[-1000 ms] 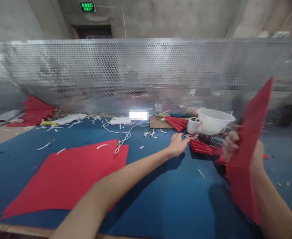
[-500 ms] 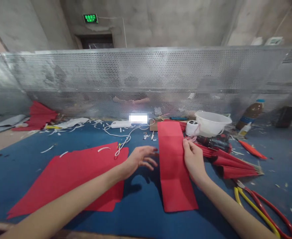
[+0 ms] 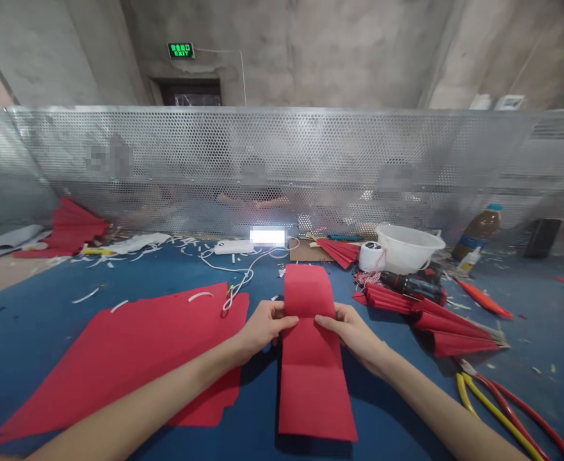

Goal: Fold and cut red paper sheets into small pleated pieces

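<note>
Coloured handles (image 3: 502, 419): red and yellow, curved, cut off at the lower right.
Red strip (image 3: 312, 349): between my hands over the blue bench (image 3: 382, 416), matt, creased crosswise, its far end curling.
My left hand (image 3: 265, 326): fingers pinched on the strip's left edge, thumb on top, the rest partly hidden behind.
My right hand (image 3: 356, 330): same pinch on the right edge, fingertips hidden.
Red sheets (image 3: 132, 358): flat, left, partly covered by my forearm.
Pleated bundle (image 3: 454, 326): right, ridged.
Metal screen (image 3: 282, 147): perforated, shapes through it indistinct.
</note>
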The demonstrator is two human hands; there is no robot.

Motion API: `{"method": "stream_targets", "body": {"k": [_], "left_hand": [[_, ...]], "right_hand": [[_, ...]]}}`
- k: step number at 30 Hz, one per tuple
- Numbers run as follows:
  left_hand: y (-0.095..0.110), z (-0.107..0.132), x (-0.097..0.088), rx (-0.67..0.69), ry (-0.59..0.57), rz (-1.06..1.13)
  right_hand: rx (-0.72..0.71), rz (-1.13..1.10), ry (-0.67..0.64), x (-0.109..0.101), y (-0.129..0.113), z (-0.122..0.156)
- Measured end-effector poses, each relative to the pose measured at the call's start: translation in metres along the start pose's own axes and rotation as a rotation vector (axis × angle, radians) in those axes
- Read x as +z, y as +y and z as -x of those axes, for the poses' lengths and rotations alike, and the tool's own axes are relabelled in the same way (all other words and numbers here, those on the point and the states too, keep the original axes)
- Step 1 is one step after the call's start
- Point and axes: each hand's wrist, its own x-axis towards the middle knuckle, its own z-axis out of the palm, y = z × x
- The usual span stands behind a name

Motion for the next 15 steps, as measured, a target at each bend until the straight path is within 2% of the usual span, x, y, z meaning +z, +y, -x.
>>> {"method": "stream_targets", "body": {"k": [6,9,11,13,14,15], "left_hand": [[-0.007,0.001,-0.002,-0.013,0.0,0.038],[-0.007,0.001,-0.002,0.019,0.038,0.017],[-0.002,0.006,0.0,0.125,0.199,-0.091],[0.005,0.016,0.003,0.3,0.38,-0.295],[0.01,0.024,0.005,0.402,0.392,-0.422],[0.014,0.032,0.007,0.491,0.319,-0.538]], "right_hand": [[0.083,-0.027,-0.059,-0.004,-0.001,0.001],[0.105,0.004,0.016,-0.004,-0.001,0.001],[0.091,0.026,0.093,-0.004,0.0,0.0],[0.072,0.048,0.168,-0.004,0.002,0.0],[0.062,0.067,0.212,-0.005,0.002,0.0],[0.051,0.089,0.257,-0.005,0.003,0.0]]}}
